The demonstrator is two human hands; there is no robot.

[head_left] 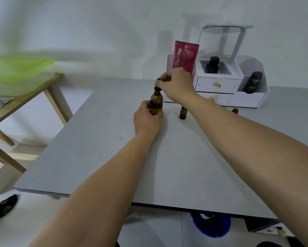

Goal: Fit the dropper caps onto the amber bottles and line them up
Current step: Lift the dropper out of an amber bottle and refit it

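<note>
A large amber bottle (157, 102) stands upright on the grey table (114, 157). My left hand (147, 120) grips its lower body. My right hand (176, 84) pinches the black dropper cap (156, 88) sitting on the bottle's neck. A smaller amber bottle (183, 113) stands uncapped just to the right, partly behind my right forearm. Another small amber bottle (235, 110) peeks out further right, mostly hidden by the arm.
A white drawer organiser (220, 93) at the back right holds a pink tube (185, 56), a black bottle (212, 65) and a dark roll-on (253, 82). A wooden side table with a green tray (16, 68) stands to the left.
</note>
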